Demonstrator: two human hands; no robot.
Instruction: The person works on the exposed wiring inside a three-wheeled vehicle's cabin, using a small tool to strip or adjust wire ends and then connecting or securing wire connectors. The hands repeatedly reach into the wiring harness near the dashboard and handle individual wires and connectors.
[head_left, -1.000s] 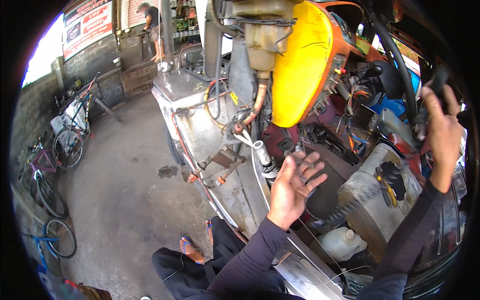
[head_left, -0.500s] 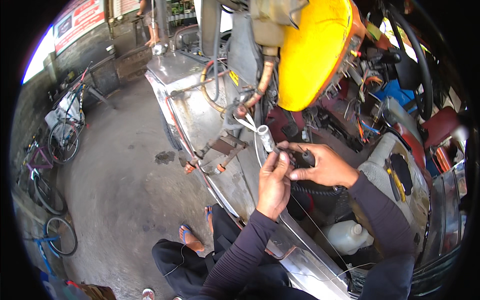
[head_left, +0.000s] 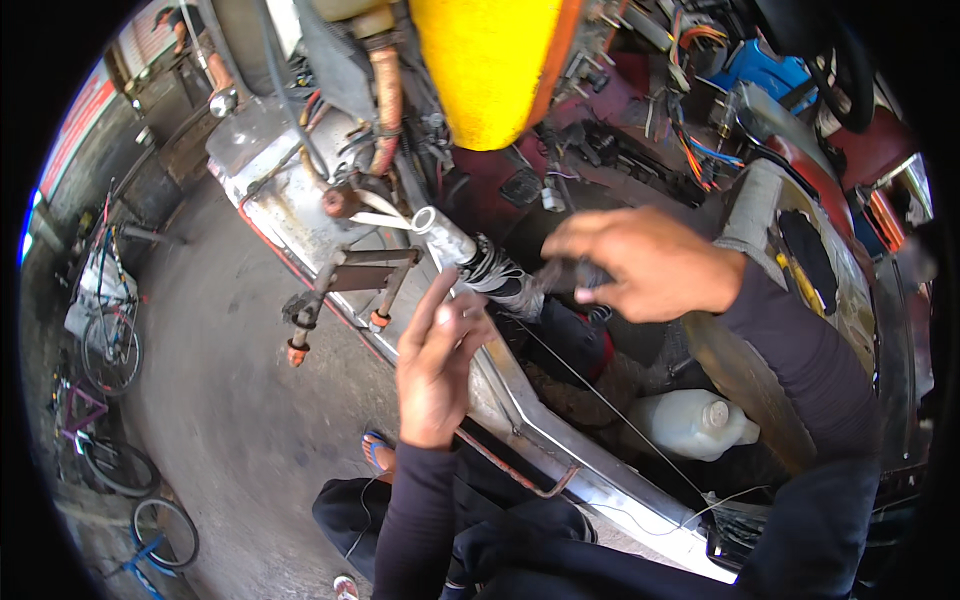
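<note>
Likely stiff, the pipe (head_left: 446, 236) by the sill (head_left: 585, 452) edge grips best midway, left hand (head_left: 436, 362) half-curled, empty-looking, right hand (head_left: 662, 266) clutching something dark (head_left: 588, 273).

The panel (head_left: 490, 70) is bright yellow, its edge (head_left: 557, 60) orange. The tube (head_left: 442, 236) is silver-grey, its wrapping (head_left: 500, 277) streaked grey and black. The object (head_left: 592, 272) in the right hand (head_left: 655, 262) is black. Sleeves (head_left: 800, 350) show dark purple, the jug (head_left: 680, 425) milky white, the sandal (head_left: 375, 440) blue, the floor (head_left: 230, 400) grey.
</note>
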